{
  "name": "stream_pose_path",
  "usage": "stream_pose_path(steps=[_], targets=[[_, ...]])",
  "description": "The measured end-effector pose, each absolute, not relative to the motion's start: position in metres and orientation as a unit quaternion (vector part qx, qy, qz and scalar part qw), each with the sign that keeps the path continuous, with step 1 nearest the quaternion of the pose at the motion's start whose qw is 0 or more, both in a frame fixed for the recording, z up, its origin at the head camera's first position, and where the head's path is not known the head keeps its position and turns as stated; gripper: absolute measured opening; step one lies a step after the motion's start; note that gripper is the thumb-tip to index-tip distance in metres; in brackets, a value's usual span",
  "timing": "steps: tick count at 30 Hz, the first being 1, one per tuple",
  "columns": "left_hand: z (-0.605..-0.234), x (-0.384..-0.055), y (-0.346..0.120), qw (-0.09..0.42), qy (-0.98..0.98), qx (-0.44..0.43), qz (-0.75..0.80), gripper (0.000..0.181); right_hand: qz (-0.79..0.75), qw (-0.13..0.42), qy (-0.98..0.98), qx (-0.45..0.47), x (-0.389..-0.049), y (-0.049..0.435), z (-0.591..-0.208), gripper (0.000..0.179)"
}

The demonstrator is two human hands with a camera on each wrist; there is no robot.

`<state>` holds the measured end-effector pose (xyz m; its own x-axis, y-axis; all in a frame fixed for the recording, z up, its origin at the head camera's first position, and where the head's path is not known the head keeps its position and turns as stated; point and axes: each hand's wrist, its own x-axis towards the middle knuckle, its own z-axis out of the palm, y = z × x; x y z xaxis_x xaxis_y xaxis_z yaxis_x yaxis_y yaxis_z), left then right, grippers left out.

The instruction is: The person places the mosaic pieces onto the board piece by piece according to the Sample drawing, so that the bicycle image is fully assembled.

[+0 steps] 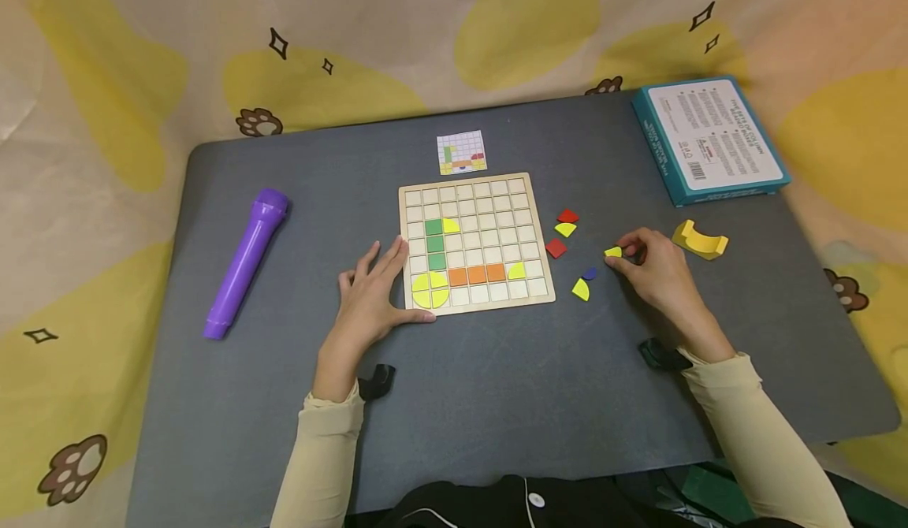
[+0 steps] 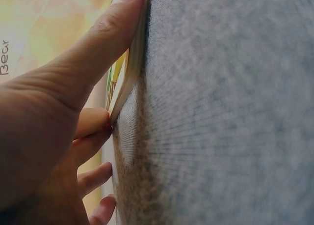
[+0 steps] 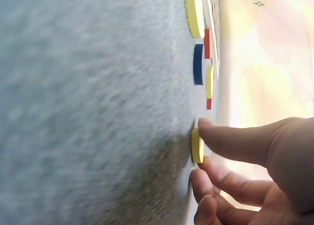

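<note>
From my remote head feed, leftmost on the dark table (image 1: 532,402) I see a purple microphone (image 1: 246,264), its long axis slanting from near left to far right, the bulbous head pointing away from the person. Next comes the left hand (image 1: 369,288), fingers spread and straight, the thumb touching the near edge of the gridded wooden board (image 1: 490,239) and a finger against its left edge. The board lies flat, slightly turned, its far edge rising toward the right. On it, three green squares (image 1: 435,243) line up near to far, and three orange squares (image 1: 477,275) run left to right. A small pattern card (image 1: 462,153) lies just beyond. Right of the board I see two red pieces (image 1: 556,248), loose yellow pieces (image 1: 581,289) and a blue piece (image 1: 589,273). Then the right hand (image 1: 656,268) pinches a yellow tile (image 1: 613,252) between thumb and fingers; the tile's visible length runs roughly left to right, and my right wrist feed shows its broad face about parallel to the tabletop. I cannot tell whether it touches the surface. Farther right lie a yellow arched block (image 1: 701,240), its hollow facing away, and, beyond it, a teal box (image 1: 712,142).
</note>
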<state>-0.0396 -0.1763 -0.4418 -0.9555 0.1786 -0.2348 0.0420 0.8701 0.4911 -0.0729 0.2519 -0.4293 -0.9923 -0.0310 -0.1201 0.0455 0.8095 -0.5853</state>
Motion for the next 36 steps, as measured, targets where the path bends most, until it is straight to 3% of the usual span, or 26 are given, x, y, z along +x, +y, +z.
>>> stream_pose_path(steps=[13,28,36], targets=[[-0.441,-0.040,-0.176,0.141,0.957,0.055,0.248,0.131,-0.372,0.017,0.927,-0.051,-0.083,0.205,-0.431,0.013],[-0.442,-0.041,-0.175,0.145,0.957,0.055,0.244,0.132,-0.369,0.101,0.915,-0.129,-0.086,0.162,-0.435,0.006],[-0.443,-0.041,-0.176,0.144,0.957,0.052,0.245,0.131,-0.369,0.100,0.915,-0.131,-0.088,0.163,-0.435,0.004]])
